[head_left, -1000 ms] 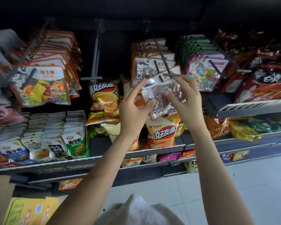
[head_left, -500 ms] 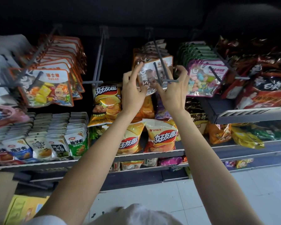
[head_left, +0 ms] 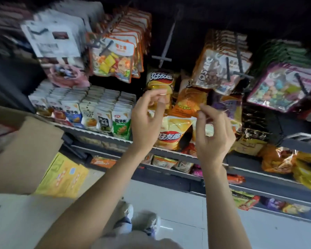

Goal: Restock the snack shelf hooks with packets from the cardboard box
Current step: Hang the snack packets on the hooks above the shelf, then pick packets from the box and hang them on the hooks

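Both hands are hanging in front of the shelf, below the hooks, holding nothing. Left hand (head_left: 147,114): fingers loosely curled, thumb and fingertips apart, touching no packet. Right hand (head_left: 214,133): fingers loosely bent, likewise empty. The clear brown-edged packets (head_left: 221,69) are hanging on the double-prong hook (head_left: 238,56), above and to the right of the hands, the front one tilting. An empty hook (head_left: 164,51) is sitting just left of them. The cardboard box (head_left: 25,150) is lying at lower left, flap open, its contents blurred. Chip bags (head_left: 171,135) are standing on the shelf behind the hands.
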Motion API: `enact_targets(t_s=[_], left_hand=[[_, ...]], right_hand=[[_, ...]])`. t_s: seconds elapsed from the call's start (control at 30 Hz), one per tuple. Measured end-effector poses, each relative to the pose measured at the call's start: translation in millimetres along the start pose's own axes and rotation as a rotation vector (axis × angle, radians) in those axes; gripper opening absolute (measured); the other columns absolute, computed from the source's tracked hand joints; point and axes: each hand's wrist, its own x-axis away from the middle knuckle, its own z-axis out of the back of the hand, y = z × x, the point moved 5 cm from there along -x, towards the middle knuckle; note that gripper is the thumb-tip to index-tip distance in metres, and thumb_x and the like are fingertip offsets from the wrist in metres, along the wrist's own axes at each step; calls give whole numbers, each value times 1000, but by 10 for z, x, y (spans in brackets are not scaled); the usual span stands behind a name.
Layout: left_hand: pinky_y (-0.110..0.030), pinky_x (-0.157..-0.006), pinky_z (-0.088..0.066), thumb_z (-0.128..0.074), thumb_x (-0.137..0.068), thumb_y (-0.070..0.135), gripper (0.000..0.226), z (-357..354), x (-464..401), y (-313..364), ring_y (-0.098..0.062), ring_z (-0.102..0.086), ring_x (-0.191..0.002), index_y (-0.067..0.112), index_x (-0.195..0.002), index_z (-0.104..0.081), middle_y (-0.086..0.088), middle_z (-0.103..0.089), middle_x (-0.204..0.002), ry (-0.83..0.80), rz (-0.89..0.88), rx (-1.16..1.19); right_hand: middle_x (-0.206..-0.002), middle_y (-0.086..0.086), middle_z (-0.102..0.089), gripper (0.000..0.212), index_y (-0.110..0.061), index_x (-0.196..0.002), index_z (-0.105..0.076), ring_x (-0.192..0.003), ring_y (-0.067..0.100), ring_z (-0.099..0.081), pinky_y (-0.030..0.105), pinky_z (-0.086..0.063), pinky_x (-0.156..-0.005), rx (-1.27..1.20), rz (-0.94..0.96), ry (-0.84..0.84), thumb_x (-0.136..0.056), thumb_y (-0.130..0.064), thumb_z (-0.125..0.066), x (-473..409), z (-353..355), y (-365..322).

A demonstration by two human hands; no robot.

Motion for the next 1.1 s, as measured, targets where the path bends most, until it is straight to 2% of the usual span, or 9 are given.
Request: enact_targets(t_s=[0.13,0.3,0.4,0.53,0.7,0.8,0.87,1.0,1.1], left_hand=[[-22,-74,-50,-51,-94,15,17,804,285,-97,-2,-64,-79,9,-103,-64,5,-67,-84,45,17,-118],[-7,-68,-41,-53,-93,21,21,2016,658,-350,9,-56,-74,14,-104,-68,9,-66,-85,-148,17,-522],[-16,-69,-45,-50,-90,31,26,2819,933,-647,-5,-61,-79,20,-103,-69,10,-68,-87,-244,102,-756],[-31,-72,-50,-44,-83,37,35,3941,1258,-1032,-19,-63,-87,21,-103,-69,8,-70,-92,-220,337,-863],[-20,-76,-44,-52,-89,29,26,5188,1304,-1449,-16,-61,-96,20,-108,-66,3,-68,-104,-163,523,-805],[-26,-89,-46,-59,-92,18,20,5736,1162,-1668,-13,-59,-106,21,-111,-66,6,-67,-112,-157,568,-745],[-25,-90,-47,-60,-92,19,22,6007,1019,-1859,-10,-59,-105,22,-113,-65,8,-66,-112,-184,603,-732],[-7,-80,-37,-61,-91,21,24,6384,691,-2304,-4,-57,-102,23,-115,-64,12,-64,-109,-242,636,-776],[-13,-84,-38,-62,-91,22,32,6557,429,-2657,-11,-58,-107,20,-122,-59,8,-64,-114,-321,655,-795]], right_hand=[[-81,4,-68,18,-2,-99,-69,-65,10,-58,19,-46,-60,-156,-55,-298,-94,-13,-56,352,-468,-443],[-96,1,-72,20,-11,-101,-71,-80,15,-67,29,-54,-67,-301,-10,-673,-94,-20,-55,975,-1161,-1121],[-103,-2,-71,19,-17,-107,-69,-90,17,-67,30,-54,-68,-268,2,-854,-91,-22,-59,1391,-1586,-1552],[-111,7,-67,28,-17,-117,-64,-101,28,-63,38,-55,-69,-184,-75,-1046,-89,-17,-66,1956,-2193,-2090],[-112,8,-67,32,-12,-121,-62,-99,28,-64,45,-55,-75,-203,-196,-1118,-89,-16,-66,2312,-2908,-2780],[-106,6,-68,29,-13,-120,-62,-92,23,-65,41,-56,-73,-218,-180,-1113,-90,-16,-64,2316,-3395,-3184],[-103,6,-67,28,-13,-118,-63,-91,23,-64,38,-54,-73,-200,-145,-1128,-90,-16,-64,2315,-3745,-3404],[-108,9,-66,29,-13,-118,-62,-98,28,-62,43,-52,-82,-166,-118,-1217,-90,-18,-61,2367,-4497,-3714],[-116,7,-62,32,-16,-123,-59,-107,28,-58,41,-51,-85,-77,-56,-1295,-92,-24,-58,2456,-5028,-3844]])
